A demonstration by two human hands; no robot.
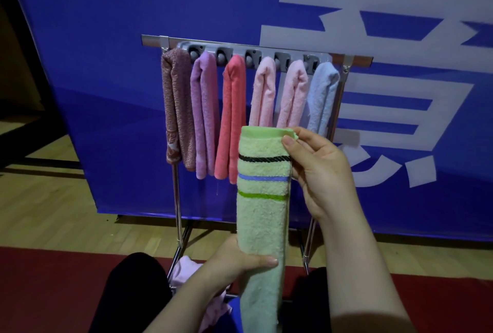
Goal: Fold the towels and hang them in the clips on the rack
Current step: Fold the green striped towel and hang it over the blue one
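Green striped towel point(262, 215), folded into a long strip, hangs upright in front of the rack point(346, 59). Its clips point(221, 56) hold six folded towels point(233, 116). My right hand point(320, 170) pinches the strip's top right corner; my left hand point(240, 258) grips it lower down.

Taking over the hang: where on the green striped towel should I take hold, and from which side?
Probably the hemmed top end of the green striped towel, pinched from the right as the right hand does: it stands upright as a folded strip, that end nearest the rack. The left hand grips it lower.
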